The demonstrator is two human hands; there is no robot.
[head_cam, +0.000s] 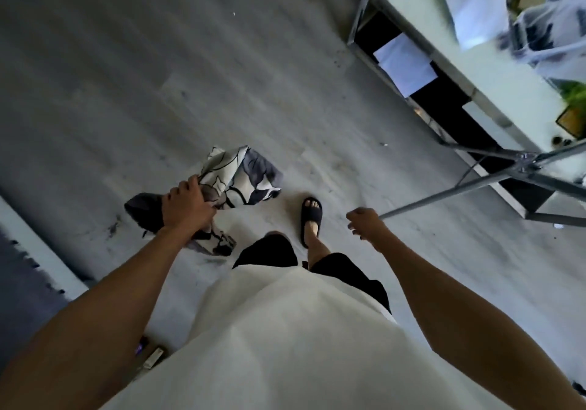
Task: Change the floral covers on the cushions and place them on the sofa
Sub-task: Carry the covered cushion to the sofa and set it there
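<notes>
Over on the left, the left hand [185, 205] has its fingers curled tight around a bunched-up floral cover [236, 176], white with dark outlined flowers and grey patches, and it hangs crumpled from the fist above the grey floor [158, 76]. In the middle, one foot in a black slide sandal [310, 219] is planted on the floor below a white shirt. To the right, the right hand [364, 222] hangs with loosely curled fingers holding nothing, just beside a grey metal tripod leg [459, 189], with a pale table [494, 70] further right.
</notes>
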